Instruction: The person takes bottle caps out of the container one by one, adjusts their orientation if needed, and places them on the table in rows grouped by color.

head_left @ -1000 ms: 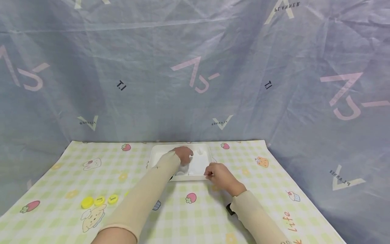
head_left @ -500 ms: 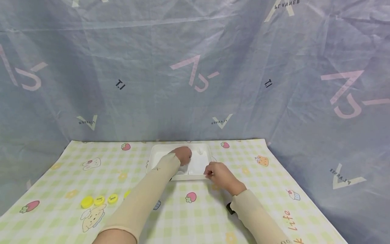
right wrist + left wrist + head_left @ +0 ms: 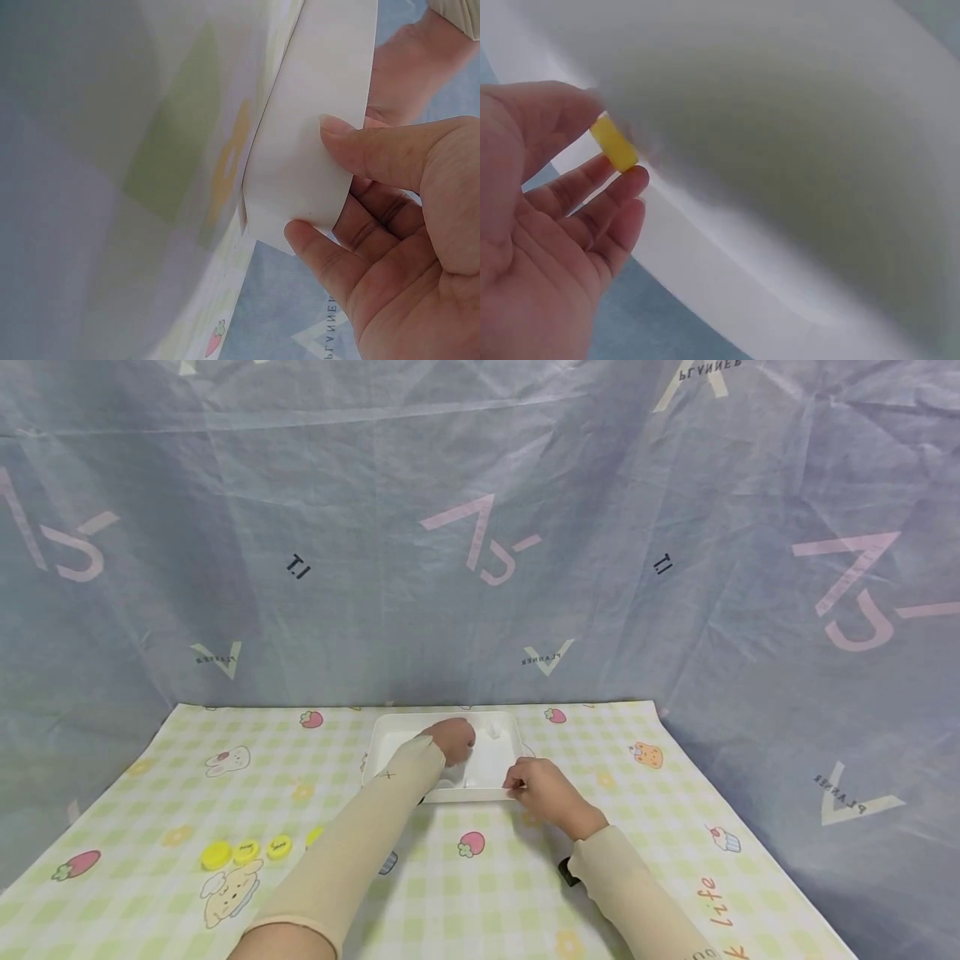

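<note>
A shallow white tray (image 3: 487,795) lies near the table's far edge. My left hand (image 3: 452,741) is inside it, back of the hand upward, hiding part of the tray. In the left wrist view the thumb and fingertips pinch a small yellow disc (image 3: 615,144), seen edge-on beside the white tray wall. My right hand (image 3: 546,789) holds the tray's near right corner. In the right wrist view its thumb (image 3: 349,142) presses the outer wall (image 3: 311,82), with the fingers behind and below. Small whitish bits (image 3: 492,732) lie in the tray, too small to tell.
Several yellow discs stand in a row at the left: one thick disc (image 3: 216,855), two with dark writing (image 3: 245,852), and one (image 3: 314,836) half hidden by the left sleeve (image 3: 352,827). A checked cloth (image 3: 487,893) covers the table. A grey-blue curtain (image 3: 375,568) hangs behind.
Almost nothing has moved. The left hand has turned and shifted slightly inside the tray, its fingers now tucked lower. The right hand stays at the tray's corner.
</note>
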A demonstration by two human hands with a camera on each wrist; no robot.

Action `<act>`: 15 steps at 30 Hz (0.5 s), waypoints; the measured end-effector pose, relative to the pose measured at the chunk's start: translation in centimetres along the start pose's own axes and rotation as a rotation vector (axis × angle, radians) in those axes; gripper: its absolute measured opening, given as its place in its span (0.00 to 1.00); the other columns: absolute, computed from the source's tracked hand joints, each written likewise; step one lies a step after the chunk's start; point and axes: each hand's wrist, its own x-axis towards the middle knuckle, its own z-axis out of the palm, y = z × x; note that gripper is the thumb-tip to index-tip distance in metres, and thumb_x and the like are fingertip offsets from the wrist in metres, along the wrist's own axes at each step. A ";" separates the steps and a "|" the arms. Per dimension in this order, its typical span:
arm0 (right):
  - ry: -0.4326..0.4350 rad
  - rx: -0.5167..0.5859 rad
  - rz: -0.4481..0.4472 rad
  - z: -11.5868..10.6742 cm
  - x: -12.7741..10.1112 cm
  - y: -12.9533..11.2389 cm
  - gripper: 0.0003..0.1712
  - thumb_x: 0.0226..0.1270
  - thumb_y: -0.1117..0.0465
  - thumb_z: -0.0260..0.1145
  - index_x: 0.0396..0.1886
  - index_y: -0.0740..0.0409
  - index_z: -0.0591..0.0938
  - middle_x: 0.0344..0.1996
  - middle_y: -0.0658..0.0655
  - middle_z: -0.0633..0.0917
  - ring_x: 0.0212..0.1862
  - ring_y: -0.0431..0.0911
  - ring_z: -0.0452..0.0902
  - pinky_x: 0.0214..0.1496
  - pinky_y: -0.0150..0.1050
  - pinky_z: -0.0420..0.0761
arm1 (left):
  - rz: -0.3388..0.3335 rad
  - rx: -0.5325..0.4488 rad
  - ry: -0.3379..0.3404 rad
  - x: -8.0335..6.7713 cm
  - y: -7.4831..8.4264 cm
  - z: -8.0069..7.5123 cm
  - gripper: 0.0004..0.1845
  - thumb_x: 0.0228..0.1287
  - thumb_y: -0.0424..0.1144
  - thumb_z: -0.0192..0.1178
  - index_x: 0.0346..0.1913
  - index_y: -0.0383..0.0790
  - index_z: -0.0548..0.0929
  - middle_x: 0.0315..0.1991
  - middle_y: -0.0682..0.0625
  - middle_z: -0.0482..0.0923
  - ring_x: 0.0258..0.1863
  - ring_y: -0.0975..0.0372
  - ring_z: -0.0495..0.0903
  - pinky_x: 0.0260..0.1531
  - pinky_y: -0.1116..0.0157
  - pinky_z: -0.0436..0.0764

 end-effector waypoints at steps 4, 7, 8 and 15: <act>0.000 0.003 -0.002 0.0 0.0 -0.1 0.07 0.58 0.73 0.71 0.27 0.57 0.87 0.27 0.47 0.82 0.33 0.42 0.79 0.39 0.36 0.81 | 0.015 0.001 0.001 0.0 0.2 -0.8 0.15 0.69 0.28 0.57 0.55 0.39 0.85 0.56 0.48 0.82 0.56 0.57 0.80 0.57 0.60 0.77; 0.003 0.000 -0.007 0.0 -0.1 -0.1 0.08 0.58 0.74 0.71 0.27 0.57 0.87 0.27 0.48 0.82 0.33 0.42 0.80 0.39 0.36 0.81 | 0.034 0.008 0.017 0.3 0.1 -1.2 0.18 0.66 0.24 0.58 0.56 0.39 0.85 0.56 0.48 0.82 0.58 0.56 0.79 0.57 0.60 0.77; 0.005 -0.004 -0.009 0.0 -0.1 0.0 0.08 0.58 0.74 0.71 0.27 0.57 0.87 0.27 0.48 0.82 0.33 0.42 0.79 0.39 0.36 0.81 | 0.040 0.014 0.024 0.4 0.0 -1.3 0.18 0.67 0.24 0.57 0.56 0.39 0.85 0.56 0.49 0.82 0.58 0.56 0.79 0.57 0.60 0.77; 0.006 -0.013 -0.021 -0.1 0.0 -0.1 0.08 0.58 0.74 0.72 0.27 0.57 0.87 0.27 0.47 0.82 0.33 0.42 0.80 0.38 0.35 0.81 | 0.082 0.013 0.072 -0.2 -0.6 -2.4 0.16 0.66 0.22 0.56 0.49 0.40 0.86 0.49 0.49 0.83 0.49 0.57 0.80 0.49 0.59 0.79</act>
